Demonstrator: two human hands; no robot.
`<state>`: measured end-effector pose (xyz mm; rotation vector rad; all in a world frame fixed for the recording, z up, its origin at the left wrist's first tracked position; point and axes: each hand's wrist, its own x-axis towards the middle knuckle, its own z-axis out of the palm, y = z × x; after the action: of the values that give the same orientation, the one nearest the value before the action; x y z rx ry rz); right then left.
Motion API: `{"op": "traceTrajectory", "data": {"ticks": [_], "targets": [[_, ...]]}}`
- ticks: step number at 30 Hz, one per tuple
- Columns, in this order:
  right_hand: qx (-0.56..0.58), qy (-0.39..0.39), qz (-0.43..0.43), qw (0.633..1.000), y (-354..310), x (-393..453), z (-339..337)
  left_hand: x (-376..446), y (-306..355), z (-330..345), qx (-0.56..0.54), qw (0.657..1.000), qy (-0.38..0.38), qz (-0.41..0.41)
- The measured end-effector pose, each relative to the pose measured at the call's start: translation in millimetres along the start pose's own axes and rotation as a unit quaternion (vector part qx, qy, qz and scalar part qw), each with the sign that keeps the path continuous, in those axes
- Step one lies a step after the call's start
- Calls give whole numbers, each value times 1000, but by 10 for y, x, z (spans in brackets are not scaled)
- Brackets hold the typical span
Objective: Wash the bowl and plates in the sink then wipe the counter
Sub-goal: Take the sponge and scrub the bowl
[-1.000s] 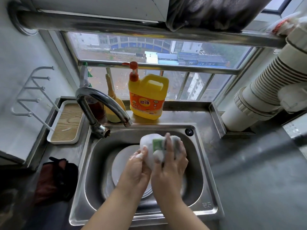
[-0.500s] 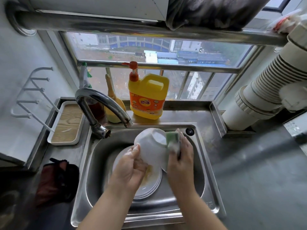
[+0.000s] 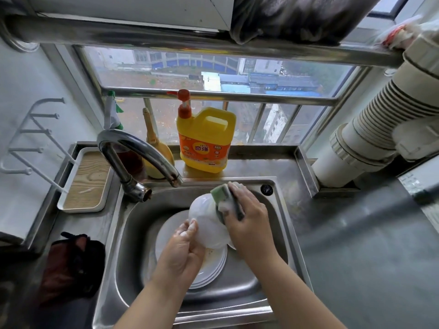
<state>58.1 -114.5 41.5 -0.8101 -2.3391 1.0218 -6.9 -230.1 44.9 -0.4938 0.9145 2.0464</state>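
The right hand (image 3: 247, 217) grips a green-topped sponge (image 3: 223, 198), fingers curled over it and pressing it against the upturned base of a white bowl (image 3: 209, 224). The left hand (image 3: 183, 248) clasps the bowl from its seven o'clock side, soapy fingertips wrapped onto the outer wall. The bowl is tilted, held in the air over the steel sink (image 3: 133, 233), its mouth turned down and away from the camera. Directly beneath it, at the bowl's six o'clock, a stack of white plates (image 3: 213, 264) lies flat on the sink floor, the top one smeared with yellowish residue. At the sink's eleven o'clock the curved faucet (image 3: 133, 148) arches in, its spout ending just beside the bowl. At twelve o'clock, on the ledge behind, stands a yellow detergent jug (image 3: 204, 141) with an orange pump. The grey counter (image 3: 368, 245) spreads away at three o'clock; a dark red cloth (image 3: 71, 264) lies at nine o'clock.
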Motion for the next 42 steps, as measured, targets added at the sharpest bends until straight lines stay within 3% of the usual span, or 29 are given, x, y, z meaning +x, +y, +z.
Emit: {"op": "traceTrajectory", "data": {"ticks": [3, 5, 8, 10, 12, 13, 16, 17, 19, 22, 28, 29, 32, 35, 42], "targets": [[-53, -16, -36, 998, -106, -5, 72, 67, 13, 8, 45, 999, -22, 16], [-45, -72, -44, 995, -29, -137, 38, 146, 62, -23, 113, 993, -21, 36], [32, -127, 116, 985, 318, -209, -108, 317, 53, -229, 333, 941, -14, 66], [92, -133, 237, 958, 497, -160, -258, 441, 21, -357, 484, 870, -53, 75], [130, -109, 276, 946, 617, -91, -399, 588, -30, -434, 604, 785, -104, 92], [135, -96, 282, 945, 656, -47, -461, 665, -74, -450, 660, 731, -128, 117], [129, -67, 285, 947, 735, 65, -604, 960, -291, -513, 787, 525, -192, 263], [131, -64, 286, 947, 762, 89, -635, 1047, -380, -523, 803, 482, -206, 284], [145, -69, 289, 944, 825, 117, -669, 1243, -558, -536, 817, 452, -210, 291], [194, -77, 298, 931, 952, 126, -647, 1438, -790, -544, 824, 474, -185, 248], [244, -96, 307, 915, 1144, 147, -516, 1591, -1093, -476, 797, 576, -112, 144], [251, -99, 308, 913, 1170, 149, -495, 1608, -1150, -497, 781, 601, -103, 135], [268, -100, 314, 905, 1218, 154, -440, 1623, -1280, -539, 688, 718, -63, 81], [275, -100, 321, 901, 1266, 153, -384, 1669, -1342, -563, 613, 787, -68, 28], [275, -120, 336, 893, 1296, 112, -262, 1628, -1380, -587, 562, 823, -75, -20]]}}
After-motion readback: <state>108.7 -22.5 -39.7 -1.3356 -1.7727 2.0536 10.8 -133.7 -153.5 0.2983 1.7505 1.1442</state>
